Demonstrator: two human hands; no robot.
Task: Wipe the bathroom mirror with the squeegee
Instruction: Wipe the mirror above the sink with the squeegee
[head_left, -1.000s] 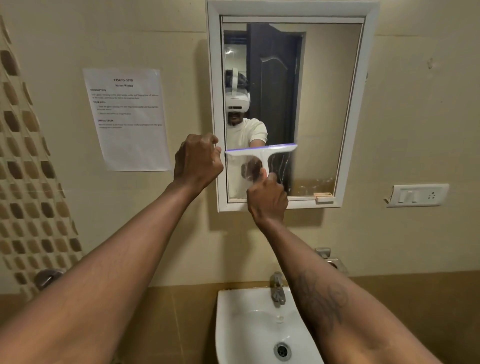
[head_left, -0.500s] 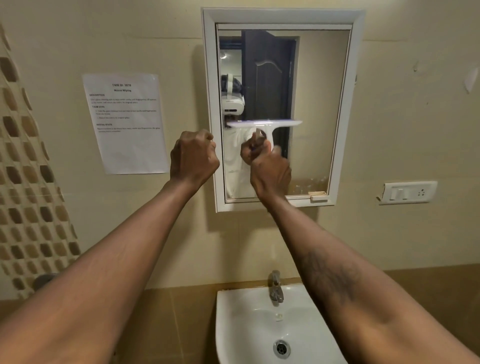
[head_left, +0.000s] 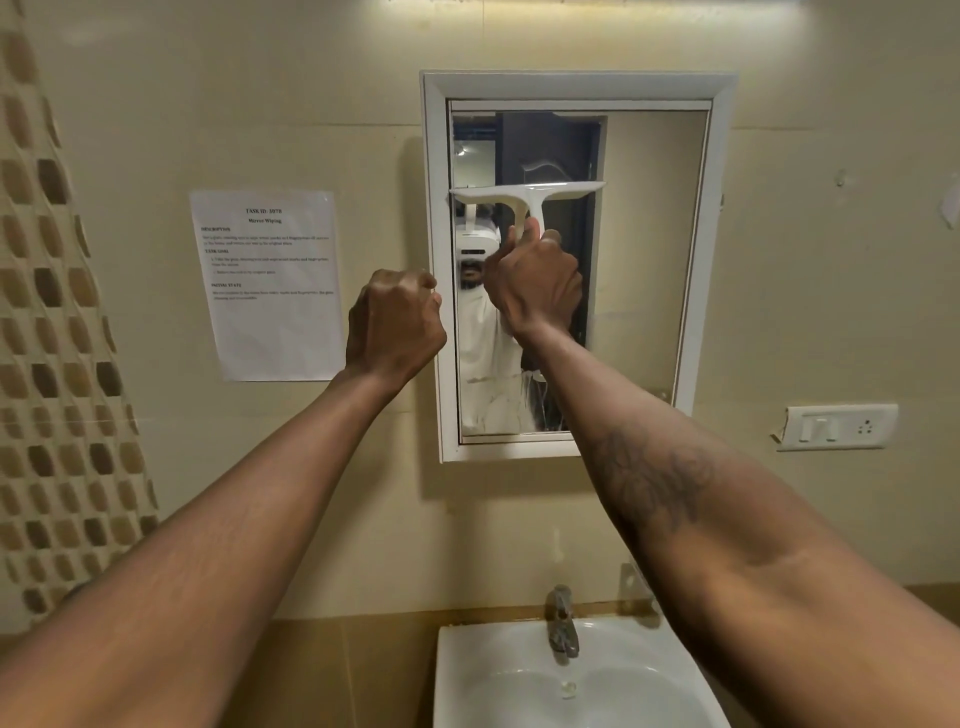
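Observation:
The white-framed bathroom mirror (head_left: 649, 249) hangs on the beige wall straight ahead. A white squeegee (head_left: 524, 196) lies with its blade flat and level across the left half of the glass, in the upper part. My right hand (head_left: 535, 286) is closed around its handle just below the blade. My left hand (head_left: 395, 325) is a fist pressed against the mirror's left frame edge, holding nothing that I can see. Smears show on the lower glass.
A printed paper sheet (head_left: 270, 283) is stuck to the wall left of the mirror. A white sink (head_left: 519, 686) with a metal tap (head_left: 563, 621) sits below. A switch plate (head_left: 839, 426) is at the right. Brown mosaic tiles (head_left: 47, 364) cover the left wall.
My right hand has pushed the squeegee upward on the glass, from the lower part to the upper part. My left fist has stayed at the frame's left edge.

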